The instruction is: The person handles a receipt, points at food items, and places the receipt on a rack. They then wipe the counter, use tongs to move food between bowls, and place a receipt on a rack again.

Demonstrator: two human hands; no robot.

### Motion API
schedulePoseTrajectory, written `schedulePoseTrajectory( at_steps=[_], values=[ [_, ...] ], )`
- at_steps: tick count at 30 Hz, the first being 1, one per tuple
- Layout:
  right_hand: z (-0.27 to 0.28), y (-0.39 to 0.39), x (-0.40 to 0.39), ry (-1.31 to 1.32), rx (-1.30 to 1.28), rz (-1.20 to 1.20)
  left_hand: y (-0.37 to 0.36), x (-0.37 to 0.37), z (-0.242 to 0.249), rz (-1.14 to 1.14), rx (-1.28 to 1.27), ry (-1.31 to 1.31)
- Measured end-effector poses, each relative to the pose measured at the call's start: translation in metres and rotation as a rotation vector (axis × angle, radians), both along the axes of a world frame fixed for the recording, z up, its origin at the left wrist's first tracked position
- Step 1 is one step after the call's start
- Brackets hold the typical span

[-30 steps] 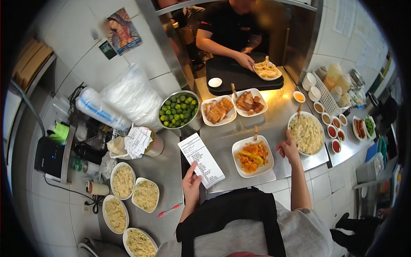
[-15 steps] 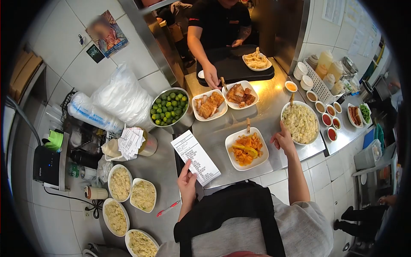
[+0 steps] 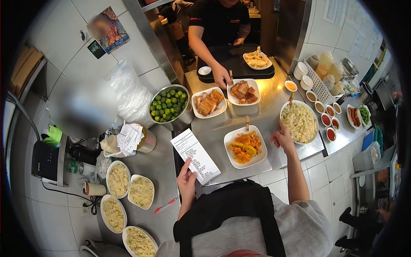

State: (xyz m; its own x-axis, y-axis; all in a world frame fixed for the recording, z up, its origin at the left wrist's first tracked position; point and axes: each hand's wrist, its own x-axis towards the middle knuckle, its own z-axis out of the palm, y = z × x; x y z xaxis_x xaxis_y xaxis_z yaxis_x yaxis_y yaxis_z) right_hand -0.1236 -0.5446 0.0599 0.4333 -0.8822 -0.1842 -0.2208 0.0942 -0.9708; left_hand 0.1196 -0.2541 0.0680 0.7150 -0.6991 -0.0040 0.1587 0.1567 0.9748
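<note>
Between the fingers of my left hand (image 3: 186, 182) is a printed order slip (image 3: 196, 157), held over the counter's front edge. My right hand (image 3: 283, 138) is at the near left rim of a large white bowl of rice (image 3: 299, 122); a raised finger touches the rim and the thumb stands apart. A square bowl of orange-sauced food with a yellow wedge (image 3: 245, 147) sits between my hands, a wooden clip on its rim. Behind it stand two bowls of browned meat pieces, the left bowl (image 3: 209, 103) and the right bowl (image 3: 244, 92). A co-worker's hand (image 3: 221, 77) reaches to the right bowl's clipped corner.
A black tray (image 3: 231, 60) with a bowl of fried pieces (image 3: 257, 59) lies before the co-worker. Green citrus fills a metal pot (image 3: 170, 107). Several rice bowls (image 3: 141, 191) and a red pen (image 3: 165, 205) are at left, sauce cups (image 3: 326, 120) at right.
The co-worker's hand and the right meat bowl have shifted slightly right, widening the gap between the meat bowls. A blurred pale shape now covers part of the left side. My hands stay nearly still.
</note>
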Motion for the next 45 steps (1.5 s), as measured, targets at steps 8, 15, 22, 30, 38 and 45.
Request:
schedulePoseTrajectory(
  at_steps=[8,15,22,30,38,45],
  values=[
    [0.013,0.010,-0.005,0.057,-0.549,-0.107,0.003,0.000,-0.004,0.008,0.032,-0.037],
    [-0.032,0.007,-0.010,0.064,-0.324,-0.012,0.007,0.009,-0.001,0.021,0.066,-0.094],
    [0.055,0.042,0.079,-0.151,-0.413,0.238,0.016,0.019,0.016,0.088,0.007,-0.057],
    [0.044,0.127,0.179,-0.258,-0.252,0.810,0.027,0.025,0.031,0.111,-0.102,0.063],
    [0.047,0.155,0.200,-0.359,-0.063,0.933,0.031,0.027,0.039,0.119,-0.150,0.093],
    [0.075,0.157,0.229,-0.458,-0.106,0.944,0.029,0.042,0.051,0.120,-0.231,0.038]
  ],
)
